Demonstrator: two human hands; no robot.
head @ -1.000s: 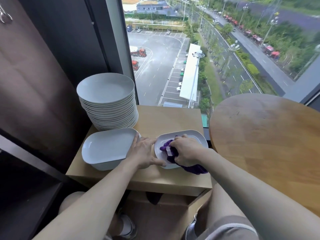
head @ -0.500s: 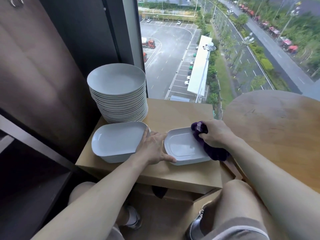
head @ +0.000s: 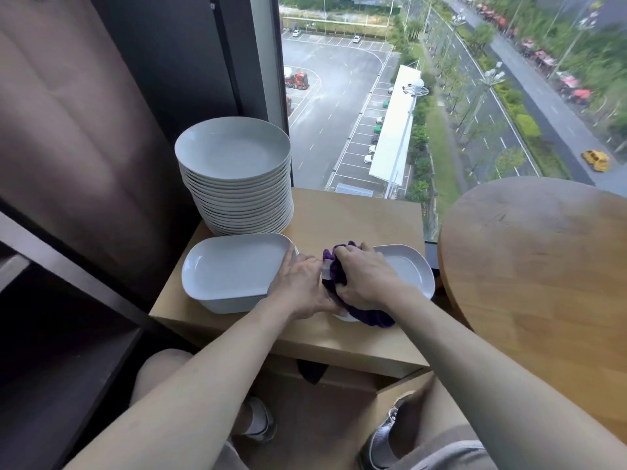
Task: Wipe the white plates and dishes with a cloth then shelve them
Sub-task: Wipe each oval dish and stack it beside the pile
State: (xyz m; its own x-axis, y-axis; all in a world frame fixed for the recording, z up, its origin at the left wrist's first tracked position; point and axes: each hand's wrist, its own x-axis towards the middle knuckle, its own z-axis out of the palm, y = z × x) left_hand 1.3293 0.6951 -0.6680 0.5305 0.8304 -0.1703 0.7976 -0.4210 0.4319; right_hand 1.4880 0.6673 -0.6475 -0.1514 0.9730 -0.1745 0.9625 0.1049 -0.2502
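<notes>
Change: cloth (head: 334, 269) swept across dish (head: 407, 269), far right corner to left end | right hand (head: 366, 278) closed round cloth | left hand (head: 300, 283) flat, fingers straight, dish steadied at front right of tabletop (head: 356, 212) | wiping judged ongoing; shelving not begun.

Purple cloth (head: 334, 271) sits bunched on the nine o'clock end of a shallow white dish (head: 409, 269), which lies flat. At the cloth's nine o'clock is a deeper white oblong dish (head: 230, 266), rim up. At eleven stands a tall, upright stack of round white plates (head: 234, 154).
</notes>
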